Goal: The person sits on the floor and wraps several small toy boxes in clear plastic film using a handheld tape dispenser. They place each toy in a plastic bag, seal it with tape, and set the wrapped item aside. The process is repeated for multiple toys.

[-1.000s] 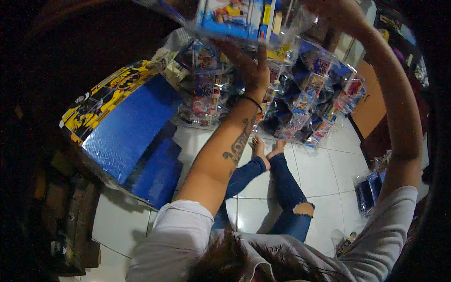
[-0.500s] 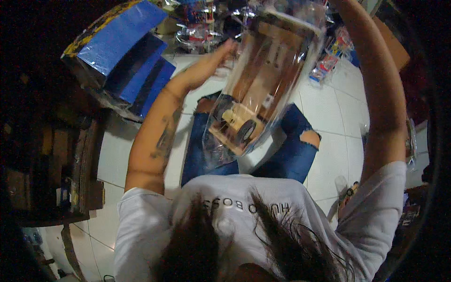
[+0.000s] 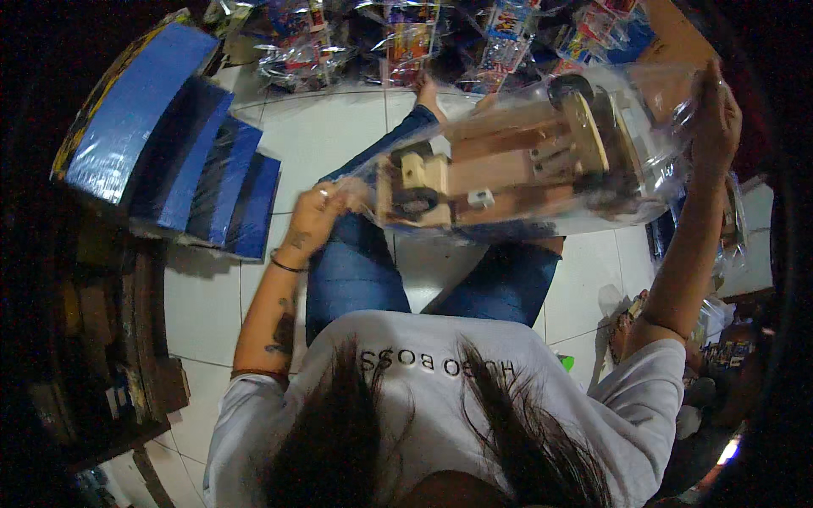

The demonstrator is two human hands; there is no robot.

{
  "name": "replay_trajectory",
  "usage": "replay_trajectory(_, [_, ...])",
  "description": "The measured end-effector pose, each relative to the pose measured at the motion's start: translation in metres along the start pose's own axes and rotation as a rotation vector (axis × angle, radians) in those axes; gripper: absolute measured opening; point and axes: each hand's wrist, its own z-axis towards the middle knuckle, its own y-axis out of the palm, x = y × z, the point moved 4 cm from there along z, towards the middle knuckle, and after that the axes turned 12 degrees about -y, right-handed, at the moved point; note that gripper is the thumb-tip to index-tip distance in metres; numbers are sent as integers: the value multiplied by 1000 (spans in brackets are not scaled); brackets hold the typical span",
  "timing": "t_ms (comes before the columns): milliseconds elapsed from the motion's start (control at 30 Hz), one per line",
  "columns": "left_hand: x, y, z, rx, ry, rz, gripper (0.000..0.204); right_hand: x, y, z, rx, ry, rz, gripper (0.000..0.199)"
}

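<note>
A wooden toy truck (image 3: pixel 500 165) with black wheels lies inside a clear plastic bag (image 3: pixel 656 173), its underside facing up. It is held crosswise above my knees, tilted a little up to the right. My left hand (image 3: pixel 318 216) is closed on the gathered plastic at the truck's left end. At the far right, my right hand (image 3: pixel 718 123) grips the other end of the bag, its fingers partly hidden by shadow and plastic. Both hands touch the plastic rather than the wood.
Blue plastic-wrapped packages (image 3: pixel 148 110) lean in a stepped row at the left. Several bagged colourful items (image 3: pixel 411 42) line the far side of the white tiled floor (image 3: pixel 199 317). A dark stack (image 3: pixel 127 339) stands at lower left. More bagged things sit at the right.
The bagged truck has swung from a steep slant to nearly crosswise. My left hand has come nearer and taken hold of the bag's left end; my right hand has come down into view.
</note>
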Motion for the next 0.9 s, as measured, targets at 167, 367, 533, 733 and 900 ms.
replay_trajectory(167, [33, -54, 41, -69, 272, 552, 38, 95, 0, -45, 85, 463, -65, 28])
replay_trajectory(367, [51, 7, 62, 3, 240, 452, 89, -23, 145, -80, -498, -12, 322, 36])
replay_trajectory(533, [61, 107, 87, -258, 213, 363, 94, -88, 258, -97, -861, -114, 199, 48])
replay_trajectory(733, [63, 121, 70, 223, 330, 193, 56, -100, 269, -136, -1013, -169, 294, 40])
replay_trajectory(900, [16, 78, 77, 306, -309, -329, 56, -49, 211, -100, -1179, -483, 137, 66])
